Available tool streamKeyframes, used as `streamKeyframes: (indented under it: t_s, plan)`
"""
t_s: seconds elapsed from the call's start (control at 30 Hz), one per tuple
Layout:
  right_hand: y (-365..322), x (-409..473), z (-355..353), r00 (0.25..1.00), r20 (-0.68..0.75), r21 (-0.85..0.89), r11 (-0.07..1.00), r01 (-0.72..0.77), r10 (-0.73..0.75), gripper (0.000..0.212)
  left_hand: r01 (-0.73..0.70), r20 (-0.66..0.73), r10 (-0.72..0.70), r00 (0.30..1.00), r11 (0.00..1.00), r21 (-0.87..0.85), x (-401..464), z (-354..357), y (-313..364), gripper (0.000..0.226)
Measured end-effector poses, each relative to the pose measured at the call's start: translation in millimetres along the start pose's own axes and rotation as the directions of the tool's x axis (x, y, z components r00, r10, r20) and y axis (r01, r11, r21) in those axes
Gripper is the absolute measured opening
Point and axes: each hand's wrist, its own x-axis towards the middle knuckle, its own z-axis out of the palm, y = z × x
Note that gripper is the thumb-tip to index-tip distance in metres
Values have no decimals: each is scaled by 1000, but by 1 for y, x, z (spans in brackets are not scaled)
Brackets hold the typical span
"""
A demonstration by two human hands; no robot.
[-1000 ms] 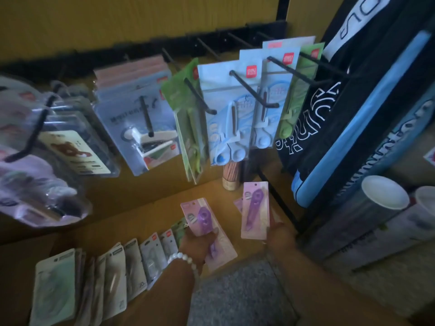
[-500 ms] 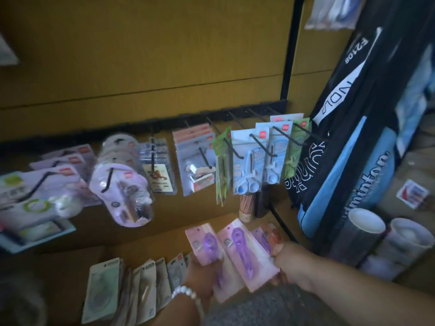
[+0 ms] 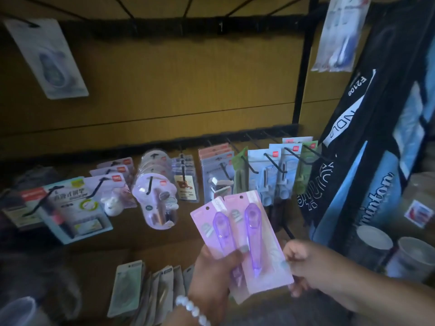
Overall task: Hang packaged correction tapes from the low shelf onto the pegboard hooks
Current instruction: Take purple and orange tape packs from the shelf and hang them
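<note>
Two pink packs with purple correction tapes [image 3: 249, 234] are fanned out in front of me, above the low shelf. My left hand [image 3: 211, 276], with a white bead bracelet, grips their lower left part, thumb across the front. At the right edge of the front pack, my right hand [image 3: 306, 267] pinches the card. Several grey-green packs [image 3: 128, 288] stand in a row on the low shelf [image 3: 98, 262]. A row of black pegboard hooks [image 3: 270, 161] carries hanging stationery packs behind the tapes. Bare upper hooks [image 3: 188, 8] jut out at the top.
Dark sports bags [image 3: 367, 142] with blue panels hang at the right, close to my right arm. Two white-topped rolls [image 3: 374, 238] stand below them. A single pack [image 3: 47, 57] hangs at the upper left. A clear round container [image 3: 16, 311] shows at the bottom left.
Both hands lifted the purple tape packs up from the low shelf and brought them together into a fan. My view rose, and the upper hook row came into sight.
</note>
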Motion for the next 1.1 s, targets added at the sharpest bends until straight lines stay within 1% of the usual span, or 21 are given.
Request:
streamKeyframes:
  t_s: [0.07, 0.13, 0.2, 0.3, 0.37, 0.43, 0.53, 0.57, 0.63, 0.73, 0.83, 0.87, 0.93, 1.0, 1.1]
  plan:
    - [-10, -5, -3, 999, 10, -6, 999, 45, -45, 17, -100, -3, 100, 995, 994, 48, -6, 5, 13, 52]
    - [-22, -11, -6, 994, -9, 36, 994, 107, -107, 11, -186, -5, 187, 982, 978, 96, -8, 10, 26, 49]
    - [-36, -14, -10, 984, -34, 56, 983, 174, -173, 11, -251, -7, 255, 967, 957, 144, -7, 14, 42, 48]
    - [-63, -13, -20, 959, -114, 118, 955, 271, -258, 13, -324, 14, 328, 945, 925, 196, 1, 27, 72, 54]
    - [-81, -7, -27, 940, -166, 133, 938, 321, -298, 14, -396, 19, 404, 915, 887, 235, 7, 39, 94, 42]
    - [-100, -2, -34, 907, -237, 152, 909, 389, -348, 21, -462, 33, 473, 880, 841, 282, 10, 52, 117, 30]
    - [-128, 5, -46, 859, -292, 142, 869, 474, -421, 44, -511, 57, 522, 851, 797, 321, 16, 68, 145, 30]
    - [-137, 5, -48, 839, -319, 144, 853, 502, -441, 48, -523, 56, 537, 842, 785, 333, 17, 73, 153, 31]
    - [-151, 2, -54, 788, -412, 132, 825, 549, -458, 42, -538, 69, 551, 831, 768, 347, 16, 83, 165, 36]
    - [-166, 4, -61, 707, -553, 127, 794, 594, -440, 34, -579, 148, 569, 809, 728, 368, 14, 101, 175, 31]
    - [-180, 1, -73, 621, -653, 112, 755, 646, -434, 25, -579, 202, 546, 813, 725, 372, 13, 121, 184, 29]
    - [-183, -2, -78, 587, -683, 105, 737, 668, -434, 23, -589, 224, 547, 807, 712, 382, 12, 128, 188, 30]
    - [-189, -7, -91, 514, -745, 88, 701, 708, -426, 19, -613, 269, 553, 788, 666, 426, 11, 140, 194, 40]
    - [-192, -11, -106, 457, -798, 76, 686, 724, -393, 19, -646, 306, 575, 759, 607, 462, 8, 150, 199, 40]
    - [-195, -15, -130, 409, -847, 70, 691, 719, -339, 25, -641, 318, 563, 763, 592, 488, 6, 160, 204, 41]
